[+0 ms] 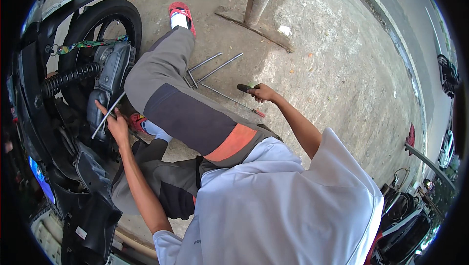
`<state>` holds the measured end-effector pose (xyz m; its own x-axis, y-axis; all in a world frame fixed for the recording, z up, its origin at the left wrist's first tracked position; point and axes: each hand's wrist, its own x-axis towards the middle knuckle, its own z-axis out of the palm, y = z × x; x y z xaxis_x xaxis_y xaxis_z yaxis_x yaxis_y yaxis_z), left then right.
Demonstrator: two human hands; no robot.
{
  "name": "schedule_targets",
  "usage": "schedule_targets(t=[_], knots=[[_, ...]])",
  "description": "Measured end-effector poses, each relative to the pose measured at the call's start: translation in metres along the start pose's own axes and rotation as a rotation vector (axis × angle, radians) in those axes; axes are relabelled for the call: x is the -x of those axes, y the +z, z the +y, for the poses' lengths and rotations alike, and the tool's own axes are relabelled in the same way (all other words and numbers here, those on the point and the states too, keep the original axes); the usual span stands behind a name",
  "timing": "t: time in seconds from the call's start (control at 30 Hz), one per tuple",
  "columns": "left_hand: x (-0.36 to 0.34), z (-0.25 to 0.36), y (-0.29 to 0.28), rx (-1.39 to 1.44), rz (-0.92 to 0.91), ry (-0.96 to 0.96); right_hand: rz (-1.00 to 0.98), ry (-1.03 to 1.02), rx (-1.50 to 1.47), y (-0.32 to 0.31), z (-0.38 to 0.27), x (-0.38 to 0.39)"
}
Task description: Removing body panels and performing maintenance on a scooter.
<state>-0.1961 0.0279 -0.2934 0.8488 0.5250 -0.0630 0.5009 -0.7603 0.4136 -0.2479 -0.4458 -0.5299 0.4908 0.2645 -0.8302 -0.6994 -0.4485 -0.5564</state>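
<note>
At the left, my left hand is closed around a thin silver metal rod, likely part of a hand tool. Its index finger stretches out against the grey engine cover of a motorbike. Over the concrete to the right, my right hand grips a short object with a black end and a bit of green; its exact kind is unclear. Long silver T-handle wrenches lie on the ground beyond my leg. Nearer my right hand lies a long screwdriver with a red handle.
The motorbike's rear wheel and black shock absorber fill the left side. A colourful lanyard hangs there. A post on a wooden base stands ahead. Another motorbike is at lower right, beside the road.
</note>
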Motion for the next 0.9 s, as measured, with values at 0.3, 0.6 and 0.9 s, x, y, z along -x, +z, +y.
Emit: schedule_targets(t=[0.3,0.6,0.9], knots=[[0.001,0.023,0.009,-0.097,0.122,-0.025,0.037,-0.16,0.955,0.048,0.046,-0.008],[0.001,0.03,0.009,0.031,0.116,0.011,0.277,-0.075,0.697,0.073,0.079,0.003],[0.004,0.019,0.016,0.033,0.11,0.027,0.794,-0.421,0.139,-0.021,-0.006,0.07]])
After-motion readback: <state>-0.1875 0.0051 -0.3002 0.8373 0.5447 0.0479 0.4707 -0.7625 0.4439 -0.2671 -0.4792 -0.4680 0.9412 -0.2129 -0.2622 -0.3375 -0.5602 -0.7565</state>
